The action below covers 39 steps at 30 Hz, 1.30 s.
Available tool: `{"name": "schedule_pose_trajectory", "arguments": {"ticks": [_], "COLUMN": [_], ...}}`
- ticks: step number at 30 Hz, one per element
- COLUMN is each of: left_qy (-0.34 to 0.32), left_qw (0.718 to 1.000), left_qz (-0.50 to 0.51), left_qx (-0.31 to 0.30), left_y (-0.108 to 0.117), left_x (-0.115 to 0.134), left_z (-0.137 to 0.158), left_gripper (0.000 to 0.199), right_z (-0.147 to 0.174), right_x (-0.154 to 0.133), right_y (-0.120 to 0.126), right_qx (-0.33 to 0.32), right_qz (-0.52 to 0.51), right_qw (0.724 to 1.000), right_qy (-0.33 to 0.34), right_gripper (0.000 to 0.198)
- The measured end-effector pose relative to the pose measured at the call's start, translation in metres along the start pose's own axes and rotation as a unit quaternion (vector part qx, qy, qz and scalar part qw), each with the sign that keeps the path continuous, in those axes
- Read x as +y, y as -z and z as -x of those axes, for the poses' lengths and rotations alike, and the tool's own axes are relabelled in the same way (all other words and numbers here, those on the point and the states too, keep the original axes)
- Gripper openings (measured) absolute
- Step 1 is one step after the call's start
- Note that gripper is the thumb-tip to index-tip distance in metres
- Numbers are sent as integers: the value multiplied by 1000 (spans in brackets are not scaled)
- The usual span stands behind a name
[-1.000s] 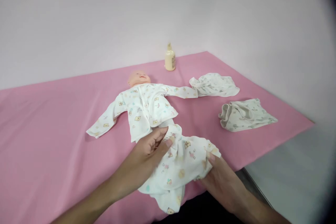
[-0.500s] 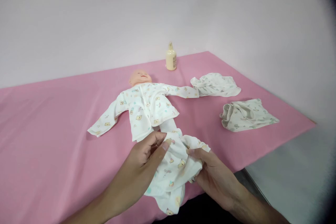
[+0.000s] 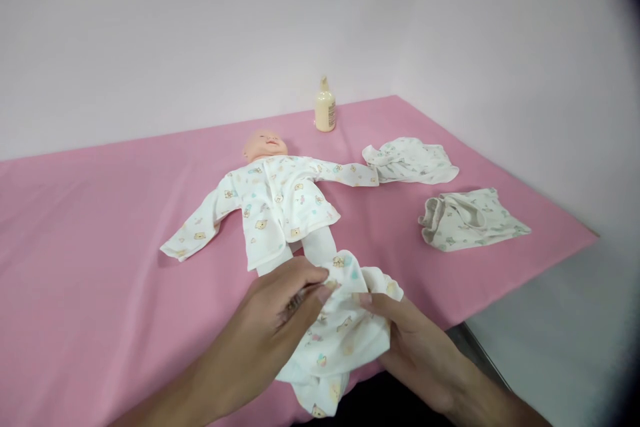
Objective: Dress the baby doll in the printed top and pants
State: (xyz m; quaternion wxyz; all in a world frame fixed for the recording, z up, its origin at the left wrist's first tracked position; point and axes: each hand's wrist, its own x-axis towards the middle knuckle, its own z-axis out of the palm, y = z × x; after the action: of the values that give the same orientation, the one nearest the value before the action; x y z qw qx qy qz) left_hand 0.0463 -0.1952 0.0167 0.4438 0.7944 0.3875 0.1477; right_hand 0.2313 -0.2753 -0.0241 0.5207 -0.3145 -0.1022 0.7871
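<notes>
A baby doll (image 3: 264,145) lies on its back in a white, bear-printed jacket (image 3: 280,200), its white legs (image 3: 320,244) showing below the hem. Just past those legs I hold matching printed baby pants (image 3: 345,330), bunched up near the table's front edge. My left hand (image 3: 285,313) pinches the fabric between thumb and fingers at its upper left side. On the right side, my right hand (image 3: 400,327) grips the cloth, thumb on top and fingers underneath. The lower ends of the doll's legs are hidden behind my left hand and the pants.
A pump bottle (image 3: 325,110) of pale yellow liquid stands behind the doll. Two more printed white garments lie to the right: a crumpled one (image 3: 413,161) by the jacket's sleeve and a folded one (image 3: 475,220) nearer me. Pink cloth (image 3: 125,240) covers the table, with walls behind.
My left hand has shifted slightly right and down along the pants, and their upper edge is gathered differently. My right hand keeps its hold. The view has moved a little.
</notes>
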Motion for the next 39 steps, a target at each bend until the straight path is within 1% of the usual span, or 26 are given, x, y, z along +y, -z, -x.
{"name": "schedule_pose_trajectory", "arguments": {"ticks": [3,5,6,8,10,11,12,13,14,16,18,19,21,23,26,29,32,37,39], "left_qy": [-85,-114,-112,-82,-53,-55,-73,-109,-153,-237,-293,-310,-322,-317,-301,-295,-300,-322,-330], "left_qw": [993,985,984,984,981,974,964,950,930,885,849,839,833,832,821,807,801,806,810], "left_qz": [-79,-124,-138,-157,-187,-215,-250,-290,-333,-397,-425,-428,-425,-423,-446,-476,-485,-469,-461], "left_qx": [-36,-35,-27,-5,25,40,50,46,23,-55,-116,-131,-148,-169,-191,-186,-181,-161,-150], "left_y": [-3,-2,1,11,22,27,31,33,34,31,25,22,17,15,13,7,0,0,3], "left_x": [-2,-2,-2,-2,-4,-6,-8,-11,-14,-19,-23,-24,-26,-28,-28,-28,-28,-26,-25], "left_z": [1,1,1,-1,-8,-13,-19,-25,-32,-44,-53,-57,-61,-64,-68,-73,-78,-80,-79], "left_gripper": [24,29,31,34,33,31,29,28,29,34,37,37,39,42,48,48,45,36,37], "right_z": [-7,-11,-12,-12,-9,-6,-2,2,6,14,20,23,25,26,23,20,20,25,27], "right_x": [6,9,10,11,11,11,12,13,15,19,24,26,30,34,36,36,33,32,37], "right_y": [-2,-4,-5,-9,-13,-15,-17,-19,-21,-23,-22,-22,-20,-19,-18,-18,-17,-11,-6], "right_qx": [7,16,22,40,62,74,89,103,117,136,140,141,148,149,129,114,114,116,132], "right_qz": [-51,-63,-59,-44,-32,-28,-24,-19,-11,4,11,11,8,0,-13,-12,0,8,-1], "right_qw": [998,997,997,997,996,995,993,992,990,987,986,985,984,985,988,990,992,992,990], "right_qy": [34,44,44,48,57,63,69,74,80,90,94,95,95,92,87,78,58,55,57], "right_gripper": [25,19,16,13,20,27,35,43,50,58,59,57,54,52,54,56,57,59,61]}}
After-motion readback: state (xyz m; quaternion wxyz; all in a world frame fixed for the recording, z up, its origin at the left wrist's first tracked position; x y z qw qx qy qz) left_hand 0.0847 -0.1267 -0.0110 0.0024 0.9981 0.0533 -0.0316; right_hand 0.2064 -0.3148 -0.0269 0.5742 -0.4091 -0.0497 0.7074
